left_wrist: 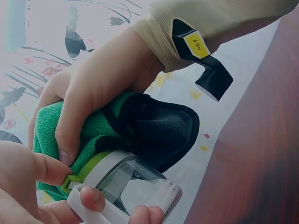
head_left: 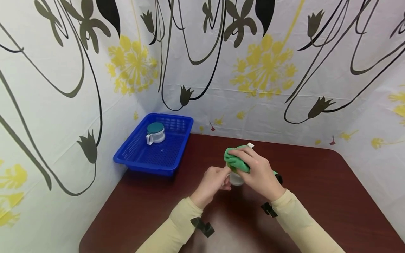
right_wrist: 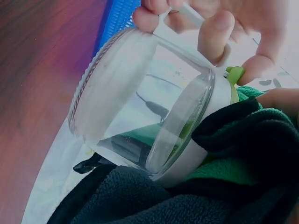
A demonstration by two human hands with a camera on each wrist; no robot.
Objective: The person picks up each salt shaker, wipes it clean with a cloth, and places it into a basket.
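A clear seasoning jar [head_left: 236, 180] with a light-green lid [left_wrist: 99, 167] is between my two hands, tilted in the wrist views. Its lower part looks whitish. My left hand [head_left: 213, 182] grips the jar by its white handle [left_wrist: 105, 211], thumb and a fingertip close to the lid's small green tab [right_wrist: 235, 73]. On the other side, my right hand [head_left: 260, 173] holds a folded cloth [head_left: 235, 161], green on one face and dark on the other, against the lid. Part of the lid is hidden under the cloth, whose dark end hangs beside the jar [right_wrist: 135, 107].
At the back left of the brown table [head_left: 303, 218] stands a blue plastic basket [head_left: 186, 131]. Inside it sits another jar [head_left: 155, 133] with a teal lid and white handle. Patterned white sheets [head_left: 202, 80] hang behind and at the sides.
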